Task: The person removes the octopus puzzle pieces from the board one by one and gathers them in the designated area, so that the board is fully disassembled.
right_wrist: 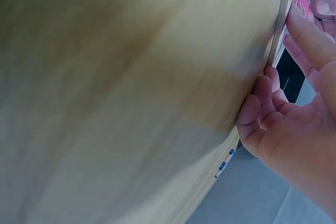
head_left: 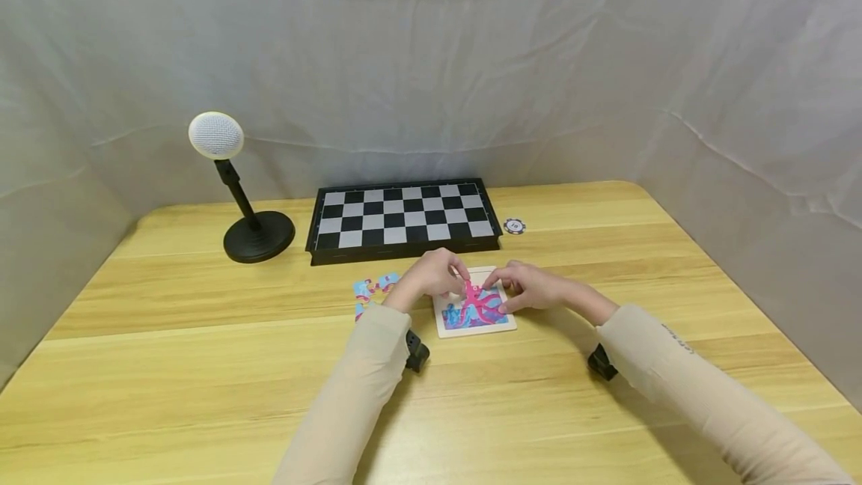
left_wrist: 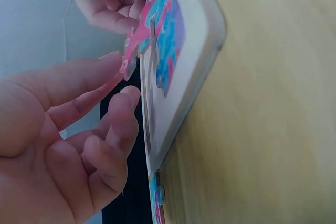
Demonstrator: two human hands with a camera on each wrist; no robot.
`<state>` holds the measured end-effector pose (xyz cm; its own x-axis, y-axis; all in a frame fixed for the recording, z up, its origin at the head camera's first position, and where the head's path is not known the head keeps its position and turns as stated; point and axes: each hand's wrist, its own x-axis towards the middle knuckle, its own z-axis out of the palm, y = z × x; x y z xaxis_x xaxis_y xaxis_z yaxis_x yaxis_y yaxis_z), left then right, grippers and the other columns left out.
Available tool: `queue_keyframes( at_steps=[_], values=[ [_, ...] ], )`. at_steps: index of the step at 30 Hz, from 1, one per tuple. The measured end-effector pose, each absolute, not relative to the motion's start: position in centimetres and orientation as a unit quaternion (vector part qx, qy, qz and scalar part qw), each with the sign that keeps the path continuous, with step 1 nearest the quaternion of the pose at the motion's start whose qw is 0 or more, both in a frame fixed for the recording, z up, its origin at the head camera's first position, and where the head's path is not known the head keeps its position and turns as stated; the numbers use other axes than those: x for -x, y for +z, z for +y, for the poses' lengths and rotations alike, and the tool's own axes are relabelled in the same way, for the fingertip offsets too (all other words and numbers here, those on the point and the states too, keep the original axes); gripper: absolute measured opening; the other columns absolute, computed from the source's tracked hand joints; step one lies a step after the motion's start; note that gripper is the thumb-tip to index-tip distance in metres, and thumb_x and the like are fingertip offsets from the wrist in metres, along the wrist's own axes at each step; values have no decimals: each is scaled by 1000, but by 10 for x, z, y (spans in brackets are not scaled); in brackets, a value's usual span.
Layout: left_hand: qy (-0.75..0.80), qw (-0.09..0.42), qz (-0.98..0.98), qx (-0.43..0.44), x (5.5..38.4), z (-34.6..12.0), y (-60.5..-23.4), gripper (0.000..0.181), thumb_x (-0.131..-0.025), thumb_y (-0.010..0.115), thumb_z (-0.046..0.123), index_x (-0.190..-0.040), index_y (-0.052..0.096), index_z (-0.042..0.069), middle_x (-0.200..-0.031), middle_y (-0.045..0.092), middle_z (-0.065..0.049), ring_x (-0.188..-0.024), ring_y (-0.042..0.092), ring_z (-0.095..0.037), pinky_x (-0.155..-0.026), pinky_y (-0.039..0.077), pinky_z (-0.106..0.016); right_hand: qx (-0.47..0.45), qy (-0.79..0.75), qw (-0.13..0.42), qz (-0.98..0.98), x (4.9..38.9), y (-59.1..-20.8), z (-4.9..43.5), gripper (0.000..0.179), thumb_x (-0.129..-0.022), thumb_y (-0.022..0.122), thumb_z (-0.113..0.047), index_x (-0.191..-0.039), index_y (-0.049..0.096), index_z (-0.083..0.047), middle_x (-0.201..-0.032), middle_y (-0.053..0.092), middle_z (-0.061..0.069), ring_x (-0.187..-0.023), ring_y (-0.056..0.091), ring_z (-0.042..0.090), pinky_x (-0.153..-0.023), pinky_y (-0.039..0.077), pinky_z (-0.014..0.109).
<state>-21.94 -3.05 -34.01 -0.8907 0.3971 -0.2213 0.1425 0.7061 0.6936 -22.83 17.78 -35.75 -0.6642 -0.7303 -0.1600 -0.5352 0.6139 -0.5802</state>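
My left hand [head_left: 436,274] pinches a pink octopus puzzle piece [left_wrist: 129,56] between thumb and forefinger, and the piece stands tilted up off the wooden puzzle tray [head_left: 444,331]. Joined blue, purple and pink pieces [left_wrist: 169,45] lie in the lower part of that tray, while bare wood shows in its upper left. From the right, my right hand [head_left: 535,289] reaches over the tray. Its forefinger touches the octopus near the head and its thumb rests at the tray's right side. In the right wrist view the other fingers [right_wrist: 252,109] bend near the tabletop.
Loose puzzle pieces [head_left: 367,290] lie left of the tray, partly behind my left wrist. A folded checkerboard [head_left: 404,219] sits behind, with a poker chip [head_left: 515,226] at its right. A round-headed stand [head_left: 259,236] is at the back left. Grey cloth surrounds the table.
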Motion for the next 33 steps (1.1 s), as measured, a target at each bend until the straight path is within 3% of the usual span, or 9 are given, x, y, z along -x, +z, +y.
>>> queue_keyframes(
  at_steps=[8, 15, 25, 33],
  values=[
    [382, 159, 897, -155, 218, -30, -341, 6, -75, 67, 1, -78, 62, 3, -73, 57, -4, -59, 50, -14, -53, 40, -21, 357, -248, 197, 879, 228, -357, 178, 34, -80, 67, -14, -111, 58, -8, -85, 43, 6, -78, 38, 20, -67, 34, 30],
    [447, 175, 867, -134, 217, -29, -343, 5, -78, 62, -5, -81, 61, -3, -66, 60, -8, -54, 60, -19, -51, 49, -25, 348, -249, 203, 881, 228, -357, 178, 33, -80, 67, -15, -111, 58, -9, -86, 44, 6, -78, 38, 20, -67, 34, 30],
    [482, 182, 850, -111, 217, -33, -341, 5, -80, 57, -6, -81, 61, -3, -68, 60, -10, -56, 61, -19, -54, 50, -27, 347, -252, 201, 881, 227, -358, 179, 34, -80, 67, -16, -112, 58, -9, -88, 44, 6, -78, 38, 20, -67, 35, 30],
    [478, 166, 857, -96, 217, -44, -337, 5, -81, 61, -2, -85, 62, -3, -71, 61, -10, -58, 60, -19, -58, 50, -29, 351, -254, 199, 879, 227, -357, 179, 34, -80, 67, -16, -112, 59, -9, -87, 44, 6, -78, 39, 20, -67, 34, 30]
  ],
)
